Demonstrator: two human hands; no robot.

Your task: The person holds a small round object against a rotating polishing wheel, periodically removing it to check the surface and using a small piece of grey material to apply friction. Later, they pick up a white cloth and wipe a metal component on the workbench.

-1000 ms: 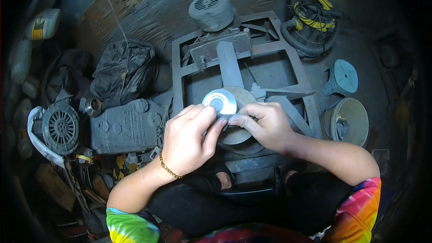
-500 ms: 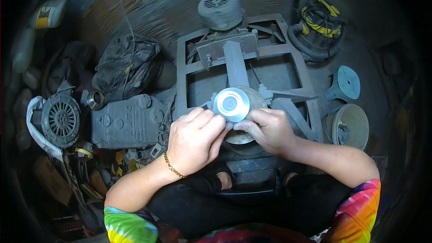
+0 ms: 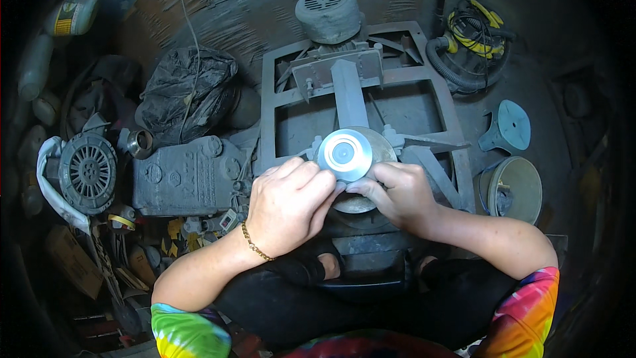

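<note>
My left hand and my right hand meet at the near edge of a shiny round metal disc with bright concentric rings. Thumbs and fingers of both hands are pinched against its rim, the fingertips nearly touching each other. What lies under the fingers is hidden. The disc is over a dull round wheel, whose rim shows to the right and below. A straight grey beam runs from the wheel back toward a dusty electric motor.
The wheel and motor sit in a grey metal frame. To the left lie a cast metal housing, a slotted round part and a black plastic bag. On the right are a yellow-and-black vacuum, a blue stool and a bucket.
The whole view has shifted slightly. Both hands keep the same pinch at the disc's near edge, and no other clear change shows.
</note>
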